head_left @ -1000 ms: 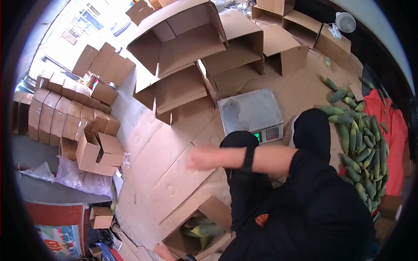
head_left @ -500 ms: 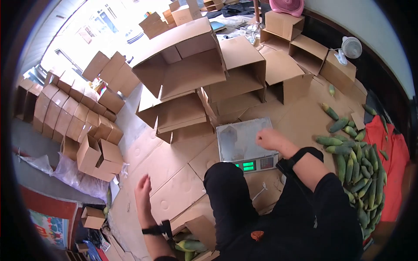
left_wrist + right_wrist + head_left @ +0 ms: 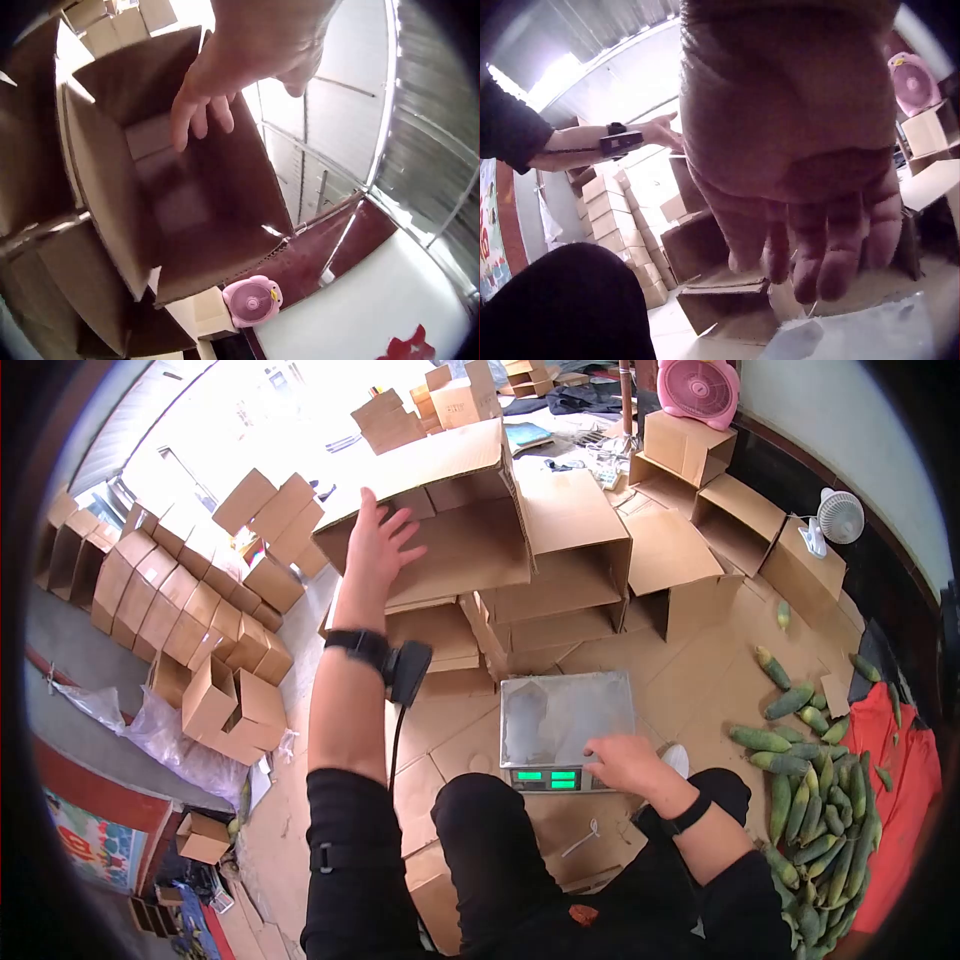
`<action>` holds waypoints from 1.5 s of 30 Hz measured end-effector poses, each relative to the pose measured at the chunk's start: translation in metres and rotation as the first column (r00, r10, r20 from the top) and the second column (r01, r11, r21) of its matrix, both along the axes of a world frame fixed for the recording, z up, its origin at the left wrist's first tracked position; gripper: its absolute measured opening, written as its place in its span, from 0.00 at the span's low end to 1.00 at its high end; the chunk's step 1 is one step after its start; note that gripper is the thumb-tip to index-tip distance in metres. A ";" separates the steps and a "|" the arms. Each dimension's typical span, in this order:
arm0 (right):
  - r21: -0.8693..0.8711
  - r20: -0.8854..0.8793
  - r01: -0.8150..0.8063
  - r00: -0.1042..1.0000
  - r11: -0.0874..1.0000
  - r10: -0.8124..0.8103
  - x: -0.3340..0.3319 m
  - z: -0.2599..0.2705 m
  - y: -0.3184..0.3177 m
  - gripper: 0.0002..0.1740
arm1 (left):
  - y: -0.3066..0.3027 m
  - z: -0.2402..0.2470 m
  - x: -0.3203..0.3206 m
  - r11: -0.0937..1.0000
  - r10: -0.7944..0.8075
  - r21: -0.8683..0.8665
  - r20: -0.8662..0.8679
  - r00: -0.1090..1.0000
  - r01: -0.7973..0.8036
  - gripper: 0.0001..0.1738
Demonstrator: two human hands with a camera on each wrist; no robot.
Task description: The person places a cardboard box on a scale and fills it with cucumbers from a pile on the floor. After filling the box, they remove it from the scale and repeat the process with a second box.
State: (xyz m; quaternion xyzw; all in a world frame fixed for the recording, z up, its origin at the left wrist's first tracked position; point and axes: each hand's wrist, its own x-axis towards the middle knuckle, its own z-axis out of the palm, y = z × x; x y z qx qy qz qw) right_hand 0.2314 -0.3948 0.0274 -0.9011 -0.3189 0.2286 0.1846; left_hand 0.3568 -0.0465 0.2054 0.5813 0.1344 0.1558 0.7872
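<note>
My left hand (image 3: 380, 548) is raised with spread fingers in front of the top cardboard box (image 3: 460, 550), whose open side faces me. In the left wrist view the fingers (image 3: 180, 124) overlap the mouth of that box, with nothing held. My right hand (image 3: 628, 762) hangs over the front right corner of the weighing scale (image 3: 567, 715), its fingers loosely bent and free of any object. In the right wrist view its palm faces the camera. Green digits glow on the scale's front display, and its metal platform bears no load.
Long green gourd-like vegetables (image 3: 815, 810) are heaped at the right beside a red cloth (image 3: 895, 750). More open boxes (image 3: 570, 540) stand behind the scale. Packed cartons (image 3: 150, 585) line the left wall. A pink fan (image 3: 698, 390) and a white fan (image 3: 840, 517) stand at the back right.
My left hand has risen from the box of green vegetables low at the left to the top cardboard box. The right hand swung from the left to over the scale, then drew back towards me.
</note>
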 end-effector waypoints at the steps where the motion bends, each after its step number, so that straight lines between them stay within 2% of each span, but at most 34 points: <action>1: 0.000 0.003 -0.002 1.000 1.000 0.002 0.001 0.002 -0.003 0.16 | -0.006 0.004 0.015 0.997 0.045 -0.068 -0.037 0.998 -0.048 0.51; 5: 0.046 -0.042 0.057 0.998 0.997 -0.055 0.007 0.004 -0.013 0.16 | -0.020 0.002 0.061 0.997 0.066 -0.025 -0.099 0.993 -0.069 0.44; 7: 0.060 -0.076 0.057 0.996 0.997 -0.053 0.005 0.005 -0.017 0.16 | -0.016 -0.008 0.074 0.986 0.031 -0.165 -0.033 0.999 -0.036 0.30; 8: 0.048 -0.082 0.082 0.994 0.995 -0.078 0.007 0.006 -0.018 0.16 | -0.013 -0.014 0.076 0.986 0.030 -0.164 -0.046 0.998 -0.037 0.30; 10: 0.039 -0.096 0.111 0.990 0.993 -0.107 0.009 0.008 -0.019 0.16 | -0.017 -0.016 0.072 0.909 0.056 -0.416 0.102 0.993 -0.009 0.18; 11: 0.048 -0.083 0.107 0.991 0.993 -0.102 0.009 0.010 -0.020 0.16 | -0.021 -0.018 0.068 0.910 0.053 -0.416 0.095 0.994 -0.008 0.18; 13: 0.055 -0.076 0.104 0.992 0.993 -0.100 0.008 0.012 -0.021 0.17 | -0.034 -0.018 0.040 0.929 0.105 -0.368 0.141 0.984 -0.046 0.17; 15: 0.062 -0.059 0.095 0.994 0.994 -0.091 0.006 0.013 -0.022 0.17 | -0.050 -0.017 0.003 0.933 0.077 -0.361 0.181 0.980 -0.007 0.17; 17: 0.101 -0.033 0.080 0.996 0.992 -0.077 0.005 0.002 -0.025 0.16 | -0.068 -0.014 -0.037 0.975 0.098 -0.211 0.131 0.987 -0.069 0.17; 18: 0.140 -0.003 0.058 0.998 0.988 -0.059 0.005 -0.004 -0.026 0.15 | -0.073 -0.015 -0.055 0.975 0.096 -0.211 0.121 0.988 -0.069 0.17; 20: 0.156 0.002 0.045 0.999 0.987 -0.046 0.003 -0.007 -0.026 0.15 | -0.081 -0.019 -0.087 0.993 0.019 -0.119 0.235 0.972 0.009 0.17; 21: 0.175 0.023 0.027 0.999 0.984 -0.032 0.003 -0.009 -0.027 0.15 | -0.087 -0.019 -0.102 0.992 0.015 -0.124 0.219 0.976 0.013 0.17; 23: 0.188 0.009 0.006 1.000 0.982 -0.008 0.001 -0.012 -0.028 0.15 | -0.102 -0.021 -0.128 0.995 0.033 0.084 0.257 0.966 -0.056 0.16; 24: 0.206 0.017 -0.027 1.000 0.978 0.024 0.000 -0.013 -0.027 0.15 | -0.111 -0.024 -0.140 0.990 0.044 0.117 0.267 0.963 -0.077 0.12; 25: 0.200 -0.001 -0.023 1.000 0.979 0.024 -0.002 -0.013 -0.027 0.15 | -0.111 -0.030 -0.151 0.991 0.045 0.113 0.249 0.968 -0.075 0.12; 27: 0.153 -0.049 -0.077 0.995 0.985 0.085 -0.005 -0.008 -0.026 0.15 | -0.111 -0.040 -0.167 0.880 -0.038 0.476 0.086 0.996 -0.008 0.07; 28: 0.152 -0.057 -0.066 0.996 0.986 0.076 -0.006 -0.007 -0.025 0.15 | -0.118 -0.044 -0.173 0.822 -0.098 0.568 0.080 0.992 0.036 0.06; 29: 0.110 -0.082 -0.094 0.991 0.989 0.104 -0.008 -0.007 -0.025 0.15 | -0.125 -0.048 -0.174 0.823 -0.110 0.565 0.070 0.991 0.051 0.06; 30: 0.068 -0.109 -0.123 0.986 0.990 0.130 -0.011 -0.007 -0.025 0.15 | -0.131 -0.053 -0.175 0.631 -0.229 0.763 0.007 0.973 0.143 0.07; 31: 0.064 -0.119 -0.108 0.986 0.992 0.115 -0.014 -0.005 -0.025 0.15 | -0.137 -0.060 -0.176 0.385 -0.328 0.899 -0.080 0.941 0.211 0.09; 33: 0.000 -0.096 -0.189 0.977 0.982 0.188 -0.019 -0.002 -0.026 0.16 | -0.147 -0.087 -0.174 0.181 -0.325 0.952 -0.177 0.929 0.245 0.12; 34: -0.002 -0.103 -0.172 0.980 0.985 0.171 -0.021 -0.002 -0.026 0.16 | -0.151 -0.101 -0.173 0.146 -0.368 0.951 -0.205 0.907 0.274 0.11; 35: -0.011 -0.105 -0.182 0.978 0.983 0.180 -0.022 -0.003 -0.026 0.16 | -0.154 -0.112 -0.173 0.062 -0.357 0.946 -0.278 0.892 0.320 0.11; 37: -0.022 -0.116 -0.173 0.979 0.985 0.170 -0.023 -0.004 -0.026 0.17 | -0.164 -0.127 -0.173 -0.005 -0.345 0.912 -0.387 0.855 0.411 0.11; 39: -0.045 -0.094 -0.217 0.973 0.975 0.212 -0.022 -0.003 -0.027 0.16 | -0.165 -0.150 -0.169 -0.030 -0.352 0.910 -0.398 0.847 0.415 0.12; 41: -0.066 -0.123 -0.190 0.976 0.980 0.181 -0.022 0.005 -0.028 0.15 | -0.164 -0.168 -0.167 -0.057 -0.367 0.906 -0.411 0.835 0.420 0.12; 42: -0.062 -0.107 -0.200 0.975 0.978 0.193 -0.022 0.005 -0.028 0.16 | -0.163 -0.176 -0.165 -0.089 -0.331 0.890 -0.450 0.829 0.447 0.12; 44: -0.039 -0.069 -0.200 0.978 0.979 0.197 -0.021 0.000 -0.029 0.16 | -0.167 -0.180 -0.163 -0.134 -0.293 0.860 -0.509 0.810 0.492 0.13; 45: -0.019 -0.050 -0.191 0.980 0.981 0.190 -0.021 -0.005 -0.028 0.16 | -0.170 -0.182 -0.162 -0.158 -0.300 0.878 -0.479 0.825 0.452 0.13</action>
